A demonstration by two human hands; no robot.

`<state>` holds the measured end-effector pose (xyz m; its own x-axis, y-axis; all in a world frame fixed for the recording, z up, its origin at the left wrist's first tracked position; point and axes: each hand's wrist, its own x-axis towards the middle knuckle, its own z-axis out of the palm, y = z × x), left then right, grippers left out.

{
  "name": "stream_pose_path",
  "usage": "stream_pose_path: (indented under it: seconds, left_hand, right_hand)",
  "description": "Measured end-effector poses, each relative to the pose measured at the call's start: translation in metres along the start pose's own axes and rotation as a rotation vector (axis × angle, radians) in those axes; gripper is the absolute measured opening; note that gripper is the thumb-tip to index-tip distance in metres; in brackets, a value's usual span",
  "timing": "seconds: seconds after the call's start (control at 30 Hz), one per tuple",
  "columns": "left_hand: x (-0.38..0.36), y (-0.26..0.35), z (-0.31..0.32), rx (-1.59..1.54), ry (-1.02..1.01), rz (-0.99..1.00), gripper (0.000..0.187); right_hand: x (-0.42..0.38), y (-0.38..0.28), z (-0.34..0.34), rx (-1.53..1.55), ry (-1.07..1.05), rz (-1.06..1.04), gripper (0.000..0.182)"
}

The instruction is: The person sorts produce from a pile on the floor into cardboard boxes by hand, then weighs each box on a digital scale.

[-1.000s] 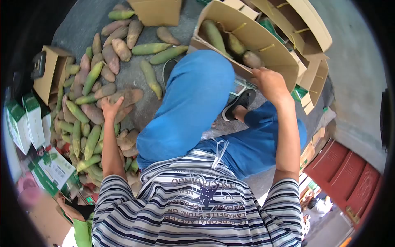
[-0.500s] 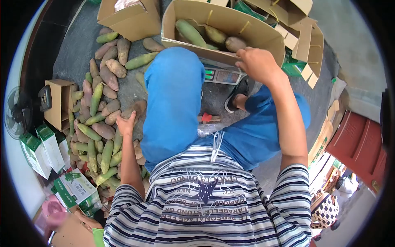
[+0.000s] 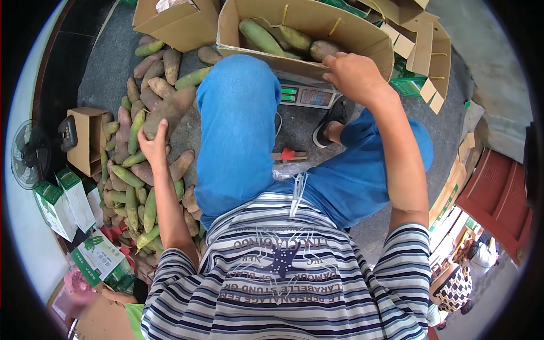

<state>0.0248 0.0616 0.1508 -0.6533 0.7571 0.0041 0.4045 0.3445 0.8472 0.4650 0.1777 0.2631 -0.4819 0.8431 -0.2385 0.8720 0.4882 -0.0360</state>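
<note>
My left hand [image 3: 153, 141] is wrapped round the lower end of a long, dusty brown root vegetable [image 3: 173, 110], raised over the pile at left. That pile mixes green radishes [image 3: 127, 176] with brownish-pink roots [image 3: 161, 88]. My right hand [image 3: 357, 76] rests at the near rim of an open cardboard box [image 3: 306, 67], fingertips curled over the edge beside a brown root [image 3: 324, 50]. Inside that box also lie a long green radish [image 3: 260, 37] and a yellowish-green one [image 3: 296, 39]. A scale [image 3: 309, 96] with green displays shows under the box.
Another open carton [image 3: 178, 28] stands at upper left, with more open boxes [image 3: 425, 62] at upper right. Green-and-white boxes [image 3: 105, 258], a small carton [image 3: 88, 139] and a fan [image 3: 29, 153] line the left side. A red-handled tool [image 3: 288, 154] lies between my legs.
My left hand has lifted the brown root up off the pile, toward the upper left. My right hand stays at the box rim, its fingers slightly shifted.
</note>
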Motion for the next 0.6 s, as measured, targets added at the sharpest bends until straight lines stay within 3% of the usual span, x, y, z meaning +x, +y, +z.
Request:
stream_pose_path:
  seconds: [0.17, 0.3, 0.37, 0.43, 0.6]
  left_hand:
    - [0.008, 0.087, 0.008, -0.223, 0.026, 0.19, 0.06]
    - [0.01, 0.112, 0.014, -0.302, 0.019, 0.159, 0.06]
    - [0.013, 0.097, 0.014, -0.229, 0.024, 0.128, 0.066]
    - [0.028, 0.04, 0.012, -0.064, 0.083, 0.211, 0.07]
    - [0.023, -0.046, -0.011, 0.031, -0.066, -0.278, 0.081]
  right_hand:
    - [-0.002, 0.003, 0.001, 0.029, -0.007, 0.018, 0.025]
    - [-0.006, 0.0, -0.008, 0.049, -0.035, 0.011, 0.026]
    - [-0.008, 0.0, -0.008, 0.07, 0.026, -0.022, 0.024]
    - [-0.011, -0.002, -0.009, 0.077, 0.045, -0.023, 0.023]
    - [-0.01, -0.005, -0.011, 0.059, 0.02, -0.021, 0.025]
